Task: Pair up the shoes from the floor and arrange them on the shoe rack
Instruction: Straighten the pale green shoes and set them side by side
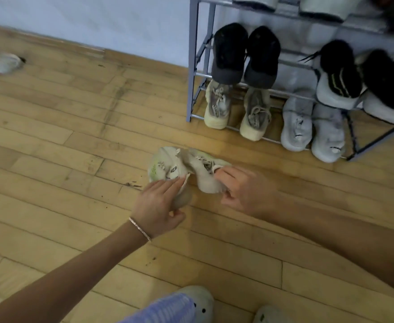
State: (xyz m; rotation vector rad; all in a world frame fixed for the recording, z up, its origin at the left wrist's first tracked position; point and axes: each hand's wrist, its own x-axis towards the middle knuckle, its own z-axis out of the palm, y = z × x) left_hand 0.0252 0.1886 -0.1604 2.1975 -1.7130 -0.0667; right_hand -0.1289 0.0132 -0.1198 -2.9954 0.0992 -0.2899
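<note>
Two shoes [204, 180], likely abreast, before rack [192, 66].

Our left hand [158, 201] holds one pale sneaker [165, 164] and our right hand [245, 190] pinches its mate [205, 176], the two touching, near the shoe rack [193, 66]. A lone shoe [5, 62] lies well apart by the wall [98, 19].

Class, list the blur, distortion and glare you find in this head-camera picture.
Head view: blur softens the left hand, right hand and the pale shoes they hold; the wide lens bows the floor boards and tilts the rack; a mild sheen lies before the rack.
</note>
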